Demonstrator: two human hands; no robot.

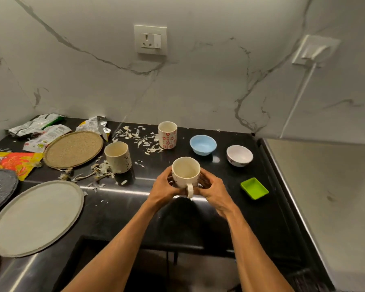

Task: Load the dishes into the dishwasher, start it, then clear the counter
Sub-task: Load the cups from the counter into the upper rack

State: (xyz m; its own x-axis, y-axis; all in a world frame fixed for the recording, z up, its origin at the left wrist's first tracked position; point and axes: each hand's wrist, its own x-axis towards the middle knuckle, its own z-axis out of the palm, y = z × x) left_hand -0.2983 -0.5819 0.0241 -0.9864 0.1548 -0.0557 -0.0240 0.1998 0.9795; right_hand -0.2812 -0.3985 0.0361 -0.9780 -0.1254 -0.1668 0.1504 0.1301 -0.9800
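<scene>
- Over the front edge of the black counter [118,209]: cream mug [185,175] upright, handle toward the person.
- Left hand [163,187] and right hand [212,189] curl round its sides, holding it.
- Step, by judgement: gathering dishes for loading.
- Next: carry it level to the dishwasher, not in view.
- Two mugs, bowls, plates wait.

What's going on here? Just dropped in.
A person grips a cream mug with both hands, left hand and right hand curled round its sides. Its handle faces them, near the front edge of the black counter. Plenty is left to load: a second cream mug, a floral mug, a blue bowl, a white bowl, a green dish and a grey plate sit there among wrappers and peel scraps.
</scene>
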